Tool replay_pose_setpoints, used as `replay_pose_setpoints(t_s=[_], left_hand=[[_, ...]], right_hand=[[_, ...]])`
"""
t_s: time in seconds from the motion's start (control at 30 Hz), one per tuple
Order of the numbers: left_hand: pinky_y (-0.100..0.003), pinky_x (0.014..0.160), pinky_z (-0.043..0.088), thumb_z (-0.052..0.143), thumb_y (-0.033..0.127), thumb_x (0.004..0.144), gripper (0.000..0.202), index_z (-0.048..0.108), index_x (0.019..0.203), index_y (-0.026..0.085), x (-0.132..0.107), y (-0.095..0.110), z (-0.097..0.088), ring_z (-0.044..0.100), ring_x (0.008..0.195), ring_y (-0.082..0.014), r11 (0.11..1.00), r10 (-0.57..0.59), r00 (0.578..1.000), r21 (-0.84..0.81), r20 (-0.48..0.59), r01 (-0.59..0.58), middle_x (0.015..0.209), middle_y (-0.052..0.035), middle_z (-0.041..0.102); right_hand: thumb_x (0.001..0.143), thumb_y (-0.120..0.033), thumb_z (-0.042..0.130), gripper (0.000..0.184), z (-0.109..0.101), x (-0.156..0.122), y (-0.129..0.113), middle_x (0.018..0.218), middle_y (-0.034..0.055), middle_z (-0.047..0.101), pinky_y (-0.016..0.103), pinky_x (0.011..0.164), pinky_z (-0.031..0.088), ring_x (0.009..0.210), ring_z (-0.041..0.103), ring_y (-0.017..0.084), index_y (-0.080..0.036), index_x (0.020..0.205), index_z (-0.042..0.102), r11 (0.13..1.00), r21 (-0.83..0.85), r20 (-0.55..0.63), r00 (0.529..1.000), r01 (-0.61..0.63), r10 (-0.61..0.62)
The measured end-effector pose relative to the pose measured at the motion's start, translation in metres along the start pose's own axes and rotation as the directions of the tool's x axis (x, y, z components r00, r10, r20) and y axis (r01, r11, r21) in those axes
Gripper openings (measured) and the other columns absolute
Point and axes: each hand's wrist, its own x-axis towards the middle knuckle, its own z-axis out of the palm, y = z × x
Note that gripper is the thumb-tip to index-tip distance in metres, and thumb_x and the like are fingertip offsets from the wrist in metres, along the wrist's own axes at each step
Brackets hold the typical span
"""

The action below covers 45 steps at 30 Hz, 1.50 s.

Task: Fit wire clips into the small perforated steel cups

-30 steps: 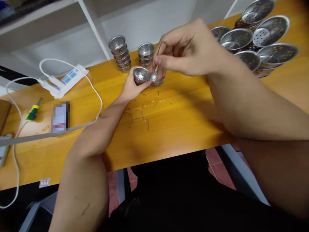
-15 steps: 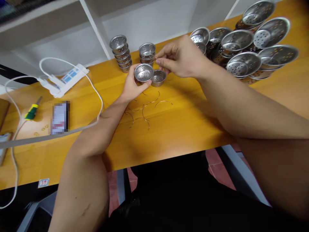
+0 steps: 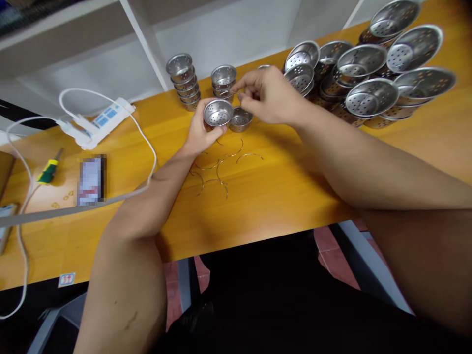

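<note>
My left hand [image 3: 199,132] is closed round a small perforated metal cup [image 3: 217,114], its opening tipped toward me. At the cup's far right side, my right hand [image 3: 266,94] pinches a thin wire [image 3: 231,92] between thumb and forefinger; most of the wire is hidden. Just right of the held cup, another perforated cup [image 3: 241,120] rests on the table. A short stack of cups [image 3: 223,76] stands behind my hands. Several curved wires [image 3: 221,173] lie loose on the wooden table below the held cup.
A taller stack of cups [image 3: 180,68] stands at the back left. Many nested cups [image 3: 372,98] crowd the right side. Leftward lie a white power strip [image 3: 106,123] with its cable, a phone [image 3: 90,180] and a yellow-green screwdriver [image 3: 48,171]. A shelf wall [image 3: 221,34] borders the back.
My right hand has shifted slightly left with the pinched wire, uncovering more of the cups behind it. My left hand keeps hold of the cup, moved barely left.
</note>
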Motion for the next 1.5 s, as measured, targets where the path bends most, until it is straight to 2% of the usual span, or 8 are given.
replay_pose_setpoints(t_s=[0.3, 0.47, 0.63, 0.77, 0.93, 1.13, 1.33, 1.5], left_hand=[[-0.063, 0.133, 0.072, 0.098, 0.104, 0.089, 0.109, 0.062, 0.164, 0.034, -0.002, -0.004, 0.006, 0.084, 0.153, -0.0407, 0.998, 0.006, 0.998, -0.069, 0.059, -0.002, 0.158, -0.0129, 0.079], [-0.059, 0.123, 0.078, 0.099, 0.102, 0.089, 0.108, 0.063, 0.164, 0.033, -0.002, -0.004, 0.007, 0.087, 0.146, -0.0382, 0.992, -0.019, 0.997, -0.123, 0.074, 0.028, 0.158, -0.0129, 0.08], [-0.06, 0.123, 0.078, 0.097, 0.111, 0.082, 0.119, 0.063, 0.166, 0.035, -0.002, 0.003, 0.009, 0.087, 0.146, -0.0391, 0.977, -0.078, 0.988, -0.189, 0.13, 0.102, 0.16, -0.0134, 0.08], [-0.063, 0.137, 0.07, 0.103, 0.109, 0.078, 0.123, 0.063, 0.167, 0.033, -0.004, 0.001, 0.013, 0.082, 0.157, -0.0401, 0.988, -0.024, 0.994, -0.146, 0.105, 0.039, 0.166, -0.0152, 0.078], [-0.06, 0.135, 0.069, 0.108, 0.104, 0.076, 0.123, 0.064, 0.166, 0.033, -0.002, -0.014, 0.014, 0.083, 0.151, -0.0376, 0.98, 0.009, 0.996, -0.197, 0.089, 0.008, 0.164, -0.0137, 0.079], [-0.05, 0.116, 0.074, 0.118, 0.096, 0.066, 0.12, 0.07, 0.156, 0.033, 0.001, -0.027, 0.012, 0.087, 0.133, -0.0333, 0.956, -0.001, 0.997, -0.292, 0.079, 0.024, 0.15, -0.0106, 0.086], [-0.054, 0.123, 0.075, 0.117, 0.093, 0.07, 0.124, 0.069, 0.167, 0.033, 0.002, -0.029, 0.016, 0.085, 0.146, -0.0369, 0.938, 0.06, 0.995, -0.346, 0.075, -0.031, 0.156, -0.0119, 0.083], [-0.049, 0.103, 0.08, 0.11, 0.101, 0.076, 0.122, 0.063, 0.168, 0.037, -0.003, -0.028, 0.017, 0.087, 0.126, -0.0309, 0.912, -0.008, 0.996, -0.407, 0.092, 0.045, 0.158, -0.0119, 0.079]], right_hand=[[0.109, 0.0, 0.064, 0.031, 0.008, -0.004, -0.006, 0.08, -0.0086, 0.058, 0.03, 0.082, 0.039, 0.079, 0.048, 0.017, -0.018, 0.135, 0.071, 0.998, 0.048, 0.018, 0.999, -0.034, 0.033], [0.111, -0.004, 0.065, 0.049, 0.013, -0.007, -0.006, 0.079, -0.0098, 0.055, 0.033, 0.084, 0.04, 0.08, 0.049, 0.019, -0.013, 0.159, 0.068, 0.999, 0.032, 0.056, 0.998, -0.024, 0.023], [0.122, -0.033, 0.066, 0.05, 0.022, -0.008, -0.008, 0.094, 0.0028, 0.078, 0.038, 0.09, 0.049, 0.089, 0.061, 0.025, -0.014, 0.168, 0.072, 0.994, -0.09, 0.069, 0.995, -0.065, 0.071], [0.128, -0.059, 0.061, 0.058, 0.028, -0.005, -0.002, 0.103, 0.0083, 0.086, 0.043, 0.092, 0.051, 0.098, 0.067, 0.031, -0.02, 0.169, 0.076, 0.983, -0.162, 0.031, 0.995, -0.085, 0.091], [0.12, -0.066, 0.073, 0.04, 0.034, 0.006, 0.021, 0.092, 0.005, 0.076, 0.043, 0.077, 0.045, 0.081, 0.058, 0.029, -0.029, 0.132, 0.084, 0.999, 0.024, -0.125, 0.992, 0.024, -0.021], [0.102, -0.092, 0.094, 0.057, 0.035, 0.014, 0.041, 0.072, 0.0011, 0.061, 0.047, 0.07, 0.041, 0.076, 0.049, 0.029, -0.037, 0.101, 0.079, 0.975, 0.183, -0.157, 0.983, 0.128, -0.099], [0.112, -0.077, 0.094, 0.046, 0.039, 0.011, 0.038, 0.071, 0.0, 0.059, 0.046, 0.073, 0.046, 0.074, 0.053, 0.027, -0.033, 0.106, 0.08, 0.972, 0.164, -0.147, 0.979, 0.166, -0.143], [0.114, -0.063, 0.096, 0.035, 0.044, 0.008, 0.036, 0.072, -0.0006, 0.059, 0.045, 0.07, 0.049, 0.072, 0.058, 0.028, -0.033, 0.111, 0.079, 0.972, 0.17, -0.166, 0.977, 0.164, -0.135]])
